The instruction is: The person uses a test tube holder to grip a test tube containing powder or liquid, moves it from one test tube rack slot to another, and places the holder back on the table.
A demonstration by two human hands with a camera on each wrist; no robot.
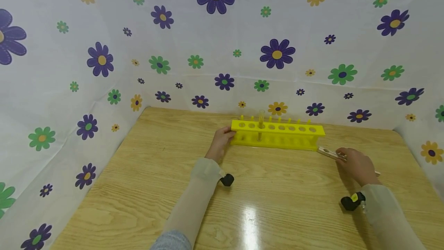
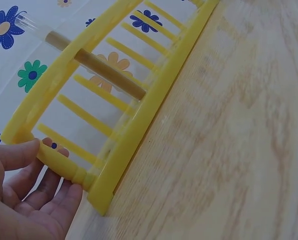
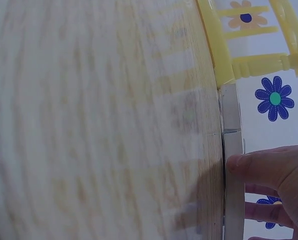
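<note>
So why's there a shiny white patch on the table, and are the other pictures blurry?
Head view: white glare on the table, probably reflected light; left wrist: dim, wood grain smeary, the yellow rack clearer; right wrist: blurred grain, faint yellowish reflections, and a dark shadow beside the wooden clamp.

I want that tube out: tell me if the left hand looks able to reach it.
Likely yes. The left hand grips the rack at its left end, the tube rises from the third hole along, and nothing visible blocks it, though it must probably let go first.
</note>
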